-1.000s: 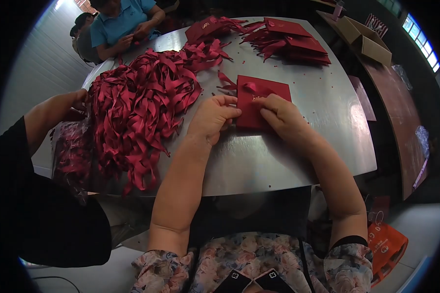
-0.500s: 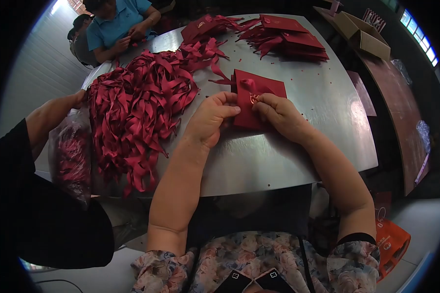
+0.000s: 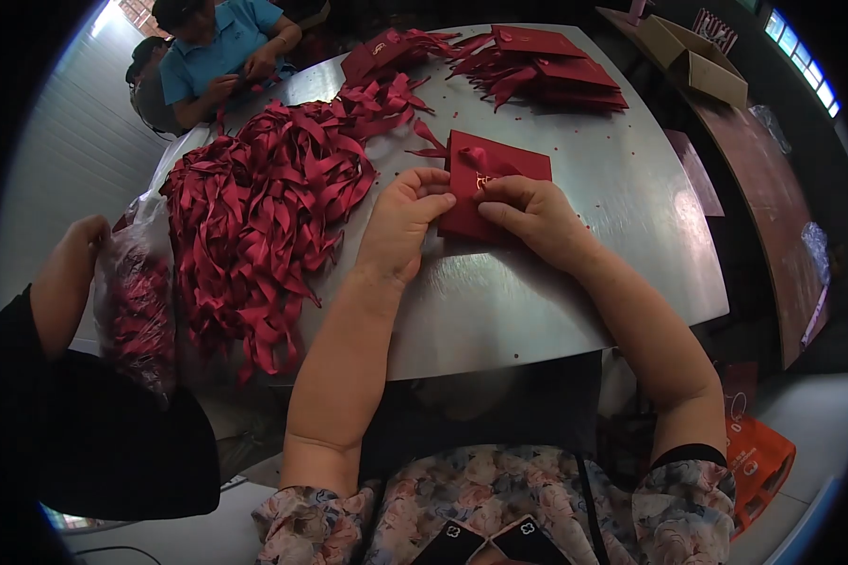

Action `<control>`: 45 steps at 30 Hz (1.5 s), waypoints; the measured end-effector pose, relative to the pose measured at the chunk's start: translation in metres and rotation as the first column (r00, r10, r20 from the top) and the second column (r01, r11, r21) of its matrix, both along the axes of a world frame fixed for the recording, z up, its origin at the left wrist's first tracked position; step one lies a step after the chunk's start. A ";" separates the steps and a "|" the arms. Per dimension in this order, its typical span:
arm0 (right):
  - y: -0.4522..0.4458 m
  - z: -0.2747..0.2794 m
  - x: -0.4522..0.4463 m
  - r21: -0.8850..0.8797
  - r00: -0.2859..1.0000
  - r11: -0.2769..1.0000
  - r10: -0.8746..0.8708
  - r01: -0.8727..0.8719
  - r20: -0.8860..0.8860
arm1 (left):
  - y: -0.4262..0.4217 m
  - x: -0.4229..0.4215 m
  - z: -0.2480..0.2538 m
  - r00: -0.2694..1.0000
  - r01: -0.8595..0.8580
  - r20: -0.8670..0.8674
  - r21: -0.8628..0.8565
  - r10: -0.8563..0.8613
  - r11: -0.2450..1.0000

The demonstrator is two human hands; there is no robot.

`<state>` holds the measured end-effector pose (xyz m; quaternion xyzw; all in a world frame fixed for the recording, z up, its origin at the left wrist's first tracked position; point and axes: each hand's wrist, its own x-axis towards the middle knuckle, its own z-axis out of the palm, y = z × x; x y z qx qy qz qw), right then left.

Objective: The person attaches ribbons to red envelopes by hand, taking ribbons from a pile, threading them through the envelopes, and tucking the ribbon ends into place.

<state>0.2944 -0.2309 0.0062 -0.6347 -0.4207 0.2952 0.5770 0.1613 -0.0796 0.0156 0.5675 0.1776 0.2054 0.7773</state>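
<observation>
A small dark-red paper gift bag (image 3: 523, 166) with a gold emblem lies tilted on the metal table in front of me. A red ribbon knot sits near its top, and a ribbon end sticks out past the upper left corner. My left hand (image 3: 407, 212) pinches the bag's left edge between thumb and fingers. Over the front of the bag, my right hand (image 3: 530, 209) has its thumb and fingers drawn together beside the gold emblem. Whatever lies between those fingertips is too small to make out.
A big heap of red ribbons (image 3: 264, 198) covers the table's left side. Stacked red bags (image 3: 575, 80) lie at the back. A person in a blue shirt (image 3: 221, 56) works across the table. At left, another person's hand (image 3: 87, 231) is by a plastic bag of ribbons (image 3: 139, 301).
My right hand's fingers have loosened and shifted slightly left over the emblem. The neighbour's hand at left has drawn back from the ribbon heap to the plastic bag.
</observation>
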 end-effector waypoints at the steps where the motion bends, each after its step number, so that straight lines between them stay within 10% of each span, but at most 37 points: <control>1: 0.000 0.001 0.001 -0.011 1.000 1.000 -0.003 0.003 -0.004 | 0.002 0.000 -0.001 1.000 0.001 0.008 -0.042 0.000 0.999; 21: -0.002 0.013 0.003 -0.080 0.989 0.995 0.054 -0.065 -0.138 | -0.004 -0.003 0.010 0.969 0.215 0.163 -0.194 -0.184 0.957; 36: 0.005 -0.004 0.001 -0.026 0.995 0.998 0.055 -0.057 -0.084 | -0.018 -0.003 0.015 0.986 0.143 0.077 0.038 -0.145 0.989; 45: 0.000 0.003 0.001 -0.032 0.998 0.998 0.045 -0.047 -0.049 | -0.015 -0.011 0.018 0.991 0.108 0.005 0.535 -0.131 0.838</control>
